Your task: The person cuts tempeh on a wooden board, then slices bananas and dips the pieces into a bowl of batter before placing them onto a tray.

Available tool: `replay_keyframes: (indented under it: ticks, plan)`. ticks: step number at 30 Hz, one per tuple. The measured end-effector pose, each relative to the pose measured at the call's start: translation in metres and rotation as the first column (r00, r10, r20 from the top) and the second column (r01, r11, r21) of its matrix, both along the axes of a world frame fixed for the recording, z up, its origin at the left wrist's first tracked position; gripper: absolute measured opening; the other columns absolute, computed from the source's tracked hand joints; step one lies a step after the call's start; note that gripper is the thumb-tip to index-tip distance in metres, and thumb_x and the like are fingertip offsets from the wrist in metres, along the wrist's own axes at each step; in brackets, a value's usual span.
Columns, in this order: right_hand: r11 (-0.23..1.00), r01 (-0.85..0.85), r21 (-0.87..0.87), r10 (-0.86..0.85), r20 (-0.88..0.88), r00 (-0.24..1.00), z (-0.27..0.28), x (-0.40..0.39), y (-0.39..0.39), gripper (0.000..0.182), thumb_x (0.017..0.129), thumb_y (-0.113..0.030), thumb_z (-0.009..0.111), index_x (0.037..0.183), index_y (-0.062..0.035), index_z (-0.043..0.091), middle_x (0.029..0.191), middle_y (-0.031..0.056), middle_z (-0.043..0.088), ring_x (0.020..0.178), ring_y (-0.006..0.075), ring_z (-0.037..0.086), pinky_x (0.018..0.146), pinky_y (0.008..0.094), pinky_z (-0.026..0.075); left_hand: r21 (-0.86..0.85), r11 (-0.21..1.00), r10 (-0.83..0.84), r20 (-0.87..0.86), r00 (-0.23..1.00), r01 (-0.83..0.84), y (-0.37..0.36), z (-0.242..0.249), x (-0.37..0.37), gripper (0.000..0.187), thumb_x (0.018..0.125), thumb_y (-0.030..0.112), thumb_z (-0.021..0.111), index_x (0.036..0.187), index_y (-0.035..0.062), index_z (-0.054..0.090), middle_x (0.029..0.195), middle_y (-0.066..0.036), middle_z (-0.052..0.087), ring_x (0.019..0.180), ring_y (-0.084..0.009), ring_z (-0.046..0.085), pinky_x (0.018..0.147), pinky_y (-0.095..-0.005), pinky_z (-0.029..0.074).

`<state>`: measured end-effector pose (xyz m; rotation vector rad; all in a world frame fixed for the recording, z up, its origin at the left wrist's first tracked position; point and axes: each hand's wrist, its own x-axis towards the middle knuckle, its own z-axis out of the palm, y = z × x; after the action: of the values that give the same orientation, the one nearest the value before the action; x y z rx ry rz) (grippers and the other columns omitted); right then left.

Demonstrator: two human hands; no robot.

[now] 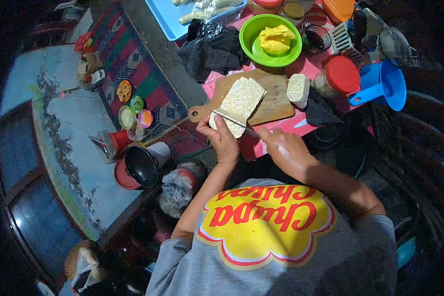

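A pale block of tempeh (pixel 243 96) lies on a wooden cutting board (pixel 271 109), reaching past its near edge. Across the near part of the block runs a knife (pixel 232 119), its blade slanting down to the right. My right hand (pixel 285 152) is closed around the knife's handle, which is mostly hidden by the fingers. At the near left end, my left hand (pixel 224 144) grips the tempeh with the thumb up against it. A smaller piece of tempeh (pixel 298 91) rests at the board's right edge.
Behind the board stands a green bowl (pixel 251 52) with a yellow bundle (pixel 276 39). A red-lidded jar (pixel 341 74) and a blue dipper (pixel 387 86) are on the right. Dark cloth (pixel 217 54) lies at back left, near a blue tray (pixel 167 19).
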<state>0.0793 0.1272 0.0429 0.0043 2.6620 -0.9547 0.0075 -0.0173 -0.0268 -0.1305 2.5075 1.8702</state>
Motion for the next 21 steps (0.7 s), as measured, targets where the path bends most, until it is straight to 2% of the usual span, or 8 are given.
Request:
replay_keyframes:
  ticks: [7,9,10,12,13,17,19,21]
  plan:
    - [1.000,0.007,-0.010,-0.006,0.014,1.000,-0.010,-0.010,-0.004,0.023,0.070,-0.004,0.045,0.092,-0.0016,0.040,0.066,0.0205,0.053,0.059,0.0366,0.055,0.048,0.0442,0.043,0.000,1.000,0.019,0.038,0.999,-0.019,0.006,0.012,-0.003,0.027,0.087,0.024,0.040,0.097,0.0028,0.027,0.094,-0.012,0.036,0.086,-0.0165,0.039,0.078,-0.0282,0.033]
    - [1.000,0.009,-0.022,-0.009,0.020,1.000,-0.011,-0.010,-0.004,0.024,0.069,-0.004,0.045,0.092,-0.0016,0.040,0.066,0.0206,0.053,0.059,0.0365,0.055,0.048,0.0440,0.043,0.160,0.983,0.061,0.186,0.981,-0.091,0.007,0.015,-0.005,0.032,0.083,0.024,0.048,0.096,0.0025,0.027,0.091,-0.012,0.039,0.081,-0.0161,0.042,0.073,-0.0276,0.036]
    - [0.999,0.007,-0.032,-0.006,0.027,1.000,-0.011,-0.008,-0.004,0.024,0.069,-0.004,0.045,0.092,-0.0016,0.040,0.066,0.0208,0.053,0.059,0.0363,0.055,0.047,0.0438,0.043,0.160,0.984,0.053,0.191,0.980,-0.084,0.009,0.015,-0.005,0.032,0.083,0.024,0.048,0.096,0.0025,0.027,0.091,-0.012,0.039,0.081,-0.0161,0.042,0.073,-0.0276,0.036]
    - [1.000,0.024,0.004,-0.024,0.018,1.000,-0.012,-0.006,-0.007,0.024,0.069,-0.004,0.045,0.092,-0.0016,0.040,0.066,0.0210,0.053,0.059,0.0363,0.055,0.047,0.0436,0.044,0.007,1.000,0.027,0.136,0.990,-0.028,0.011,0.015,-0.006,0.038,0.078,0.020,0.057,0.094,0.0020,0.028,0.087,-0.011,0.040,0.077,-0.0159,0.044,0.069,-0.0281,0.038]
    - [0.999,0.036,0.039,-0.036,0.001,0.999,-0.013,-0.006,-0.007,0.024,0.069,-0.004,0.045,0.092,-0.0015,0.040,0.066,0.0211,0.053,0.058,0.0363,0.055,0.047,0.0433,0.044,0.016,0.999,0.042,0.139,0.989,-0.045,0.010,0.013,-0.007,0.041,0.073,0.016,0.060,0.093,0.0017,0.028,0.085,-0.010,0.040,0.076,-0.0162,0.044,0.069,-0.0296,0.038]
    - [0.999,0.033,0.004,-0.033,0.009,0.999,-0.010,0.002,-0.003,0.023,0.070,-0.005,0.045,0.092,-0.0020,0.040,0.067,0.0208,0.053,0.058,0.0358,0.056,0.047,0.0431,0.045,-0.018,0.999,0.049,0.130,0.990,-0.047,0.009,0.010,-0.008,0.038,0.074,0.014,0.058,0.093,0.0021,0.028,0.083,-0.010,0.040,0.074,-0.0166,0.045,0.067,-0.0298,0.039]
    - [0.999,0.031,0.030,-0.032,0.028,0.999,-0.013,0.001,-0.003,0.022,0.071,-0.006,0.045,0.092,-0.0028,0.040,0.066,0.0205,0.053,0.059,0.0348,0.056,0.047,0.0425,0.045,0.118,0.989,0.061,0.245,0.967,-0.093,0.016,0.024,-0.008,0.036,0.074,0.013,0.057,0.092,0.0023,0.028,0.083,-0.010,0.039,0.074,-0.0158,0.044,0.065,-0.0291,0.039]
    - [0.998,0.046,0.049,-0.048,0.037,0.998,-0.020,-0.006,-0.008,0.022,0.071,-0.006,0.045,0.092,-0.0030,0.040,0.066,0.0200,0.053,0.059,0.0345,0.057,0.047,0.0421,0.045,0.110,0.990,0.053,0.249,0.967,-0.082,0.017,0.028,-0.007,0.036,0.074,0.013,0.057,0.092,0.0025,0.028,0.083,-0.010,0.039,0.074,-0.0154,0.044,0.065,-0.0288,0.039]
